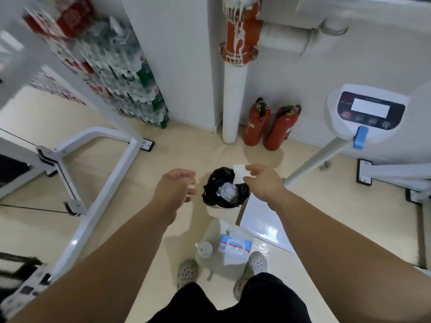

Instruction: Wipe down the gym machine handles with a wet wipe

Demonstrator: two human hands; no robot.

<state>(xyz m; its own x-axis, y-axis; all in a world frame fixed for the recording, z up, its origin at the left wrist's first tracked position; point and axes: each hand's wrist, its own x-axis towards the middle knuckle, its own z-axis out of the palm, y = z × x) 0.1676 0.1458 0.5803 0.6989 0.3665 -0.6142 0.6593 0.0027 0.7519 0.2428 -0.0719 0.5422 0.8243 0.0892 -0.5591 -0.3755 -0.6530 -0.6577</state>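
The right hand (pixel 261 180) pinches a white wipe (pixel 240 174) between its fingertips, above the far rim of a black-lined bin (pixel 211 183) on the floor. The left hand (pixel 175 187) hangs beside the bin, fingers loosely apart and empty.

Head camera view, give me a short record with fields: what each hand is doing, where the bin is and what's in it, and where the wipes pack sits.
right hand: right hand pinches a white wipe above the bin
left hand: left hand open, holding nothing, beside the bin
bin: black-lined bin on the floor, between the two hands
bin contents: crumpled white wipes
wipes pack: wipes pack on a white container near the person's feet
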